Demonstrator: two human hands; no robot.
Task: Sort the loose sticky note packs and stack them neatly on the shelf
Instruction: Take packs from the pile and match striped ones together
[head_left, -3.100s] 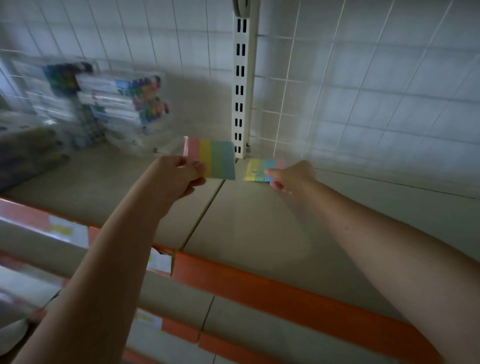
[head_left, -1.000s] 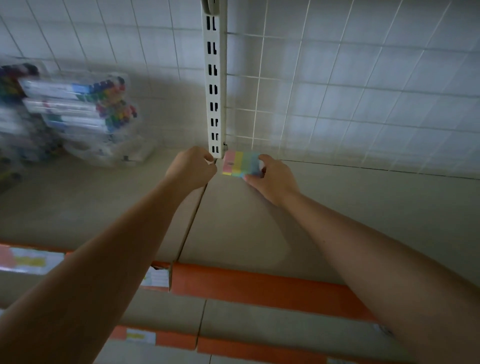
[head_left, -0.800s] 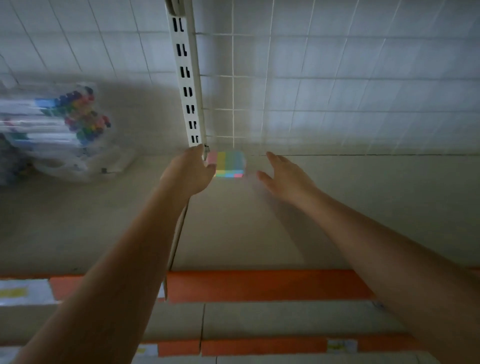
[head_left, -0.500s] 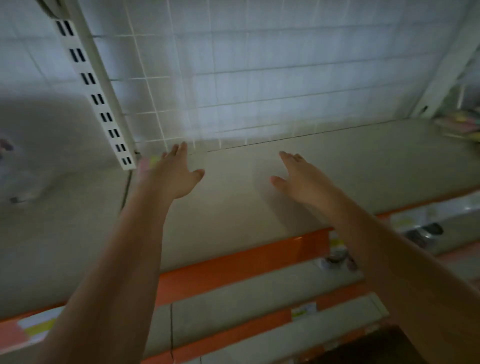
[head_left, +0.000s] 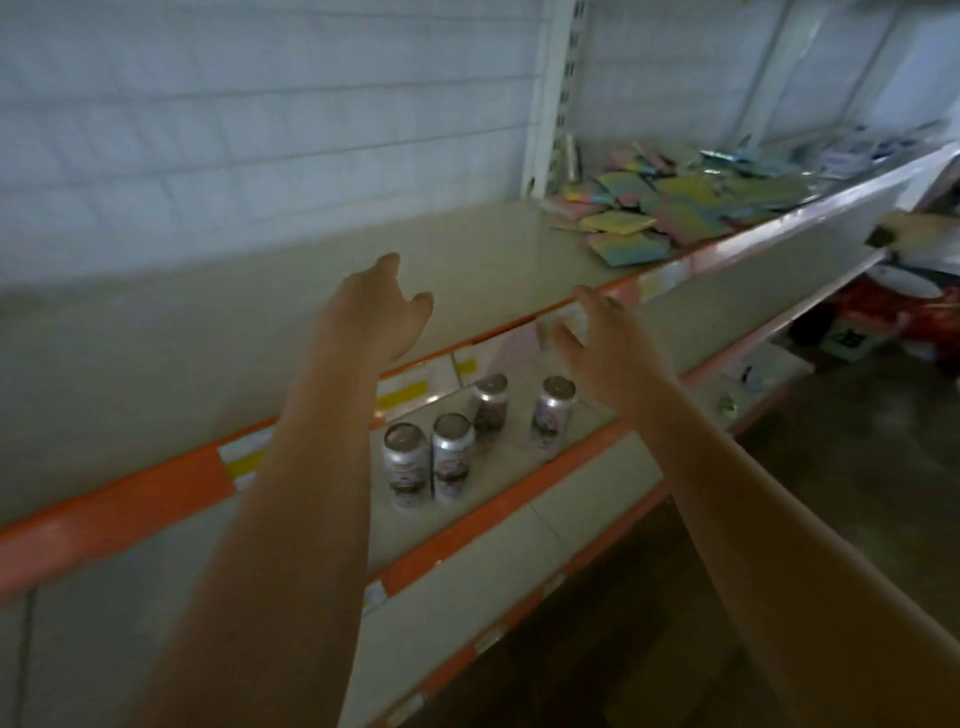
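A heap of loose pastel sticky note packs (head_left: 670, 210) lies on the beige shelf (head_left: 467, 270) at the upper right, past a white upright. My left hand (head_left: 374, 312) hovers over the bare shelf surface, fingers relaxed and empty. My right hand (head_left: 602, 343) is in front of the shelf's orange front edge, fingers spread, holding nothing. Both hands are well to the left of the heap. The stacked pack I handled before is out of view.
Several drink cans (head_left: 452, 441) stand on the lower shelf (head_left: 519, 499) under my hands. A white slotted upright (head_left: 550, 98) divides the wire-grid back wall. Red and white goods (head_left: 904, 306) sit at the far right near the dark floor.
Both hands let go of the striped packs at the left upright and drew back empty. My view swung right, bringing the loose heap and the cans into sight.
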